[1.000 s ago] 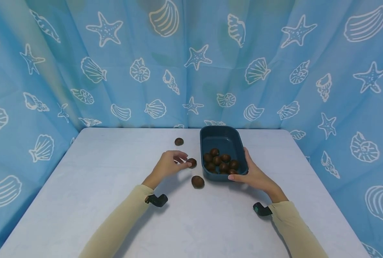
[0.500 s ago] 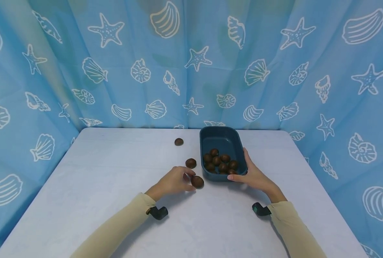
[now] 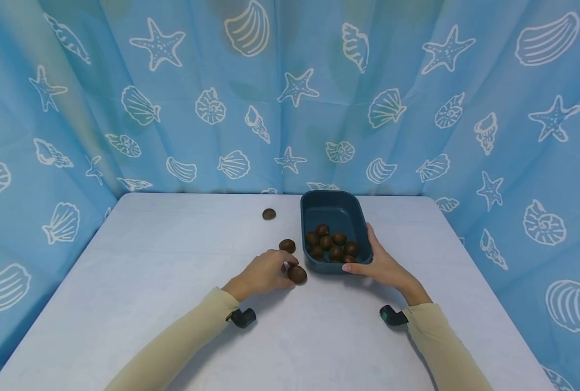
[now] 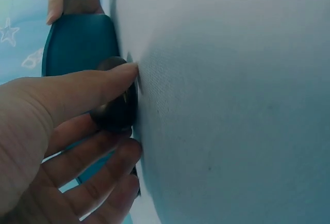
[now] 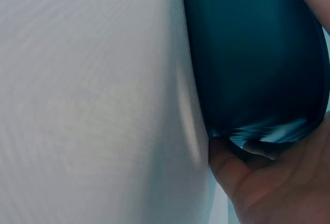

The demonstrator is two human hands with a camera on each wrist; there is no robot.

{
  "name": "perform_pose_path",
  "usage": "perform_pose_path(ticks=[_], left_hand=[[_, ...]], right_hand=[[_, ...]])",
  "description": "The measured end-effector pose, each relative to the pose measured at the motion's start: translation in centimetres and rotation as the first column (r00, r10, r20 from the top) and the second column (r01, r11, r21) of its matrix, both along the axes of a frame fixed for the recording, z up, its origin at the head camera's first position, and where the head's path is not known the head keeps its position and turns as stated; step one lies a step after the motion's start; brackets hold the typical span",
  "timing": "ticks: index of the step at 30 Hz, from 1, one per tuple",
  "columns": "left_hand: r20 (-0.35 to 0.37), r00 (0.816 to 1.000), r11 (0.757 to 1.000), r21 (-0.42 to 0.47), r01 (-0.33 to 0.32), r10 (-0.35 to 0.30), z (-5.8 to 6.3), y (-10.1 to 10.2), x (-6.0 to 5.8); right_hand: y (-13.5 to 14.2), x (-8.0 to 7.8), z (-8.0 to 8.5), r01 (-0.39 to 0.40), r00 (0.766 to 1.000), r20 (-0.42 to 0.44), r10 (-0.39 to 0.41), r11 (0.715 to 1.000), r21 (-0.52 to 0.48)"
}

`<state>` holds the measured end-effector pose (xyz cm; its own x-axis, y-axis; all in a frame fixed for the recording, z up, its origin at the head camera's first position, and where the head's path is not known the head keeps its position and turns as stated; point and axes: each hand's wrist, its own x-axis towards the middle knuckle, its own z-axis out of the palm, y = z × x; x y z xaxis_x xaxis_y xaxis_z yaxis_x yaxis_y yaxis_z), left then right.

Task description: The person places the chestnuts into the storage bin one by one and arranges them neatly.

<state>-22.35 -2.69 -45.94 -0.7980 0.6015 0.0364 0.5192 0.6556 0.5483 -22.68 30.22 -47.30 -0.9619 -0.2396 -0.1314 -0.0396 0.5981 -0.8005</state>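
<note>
In the head view my left hand [image 3: 264, 274] has its thumb and fingers around a smooth, roundish brown ball [image 3: 297, 275] on the table. Up close in the left wrist view, the thumb lies across this dark, shiny ball [image 4: 113, 115], with fingers on its far side. My right hand [image 3: 385, 267] grips the near right corner of a dark blue box [image 3: 323, 268], thumb at the front and fingers along the right side. Several similar brown balls [image 3: 326, 243] lie in the near half of the box. The right wrist view shows the box's outer wall [image 5: 252, 53] against the palm side.
Two more brown balls lie left of the box: one ball [image 3: 287, 246] just beyond my left hand, another ball [image 3: 269, 214] farther back. A white cloth-covered table [image 3: 148, 260] bears everything. A blue seashell-patterned curtain [image 3: 192, 141] hangs behind and at both sides.
My left hand has moved from beside the middle loose ball toward me to the nearest one, and its fingers have closed in around it. My right hand stays at the box.
</note>
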Motion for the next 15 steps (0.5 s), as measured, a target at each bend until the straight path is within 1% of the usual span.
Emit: perform_pose_path(ticks=[3,7,10,15], left_hand=[[-0.013,1.000,1.000,-0.022,-0.010,0.010,0.0,0.1,-0.1],[-0.010,1.000,1.000,-0.006,-0.020,0.020,-0.4,0.0,-0.3],[0.023,0.999,0.999,0.037,-0.031,0.030,-0.5,-0.4,-0.6],[0.106,0.992,0.989,0.119,-0.082,0.069,0.1,-1.4,-1.3]], right_hand=[[0.1,0.0,-0.1,0.000,1.000,-0.003,0.000,1.000,-0.001],[0.0,0.0,-0.1,-0.001,1.000,0.001,0.001,1.000,-0.001],[0.1,-0.1,-0.2,0.004,1.000,0.007,-0.004,1.000,0.002],[0.2,-0.2,-0.3,0.003,1.000,-0.004,-0.003,1.000,0.009]])
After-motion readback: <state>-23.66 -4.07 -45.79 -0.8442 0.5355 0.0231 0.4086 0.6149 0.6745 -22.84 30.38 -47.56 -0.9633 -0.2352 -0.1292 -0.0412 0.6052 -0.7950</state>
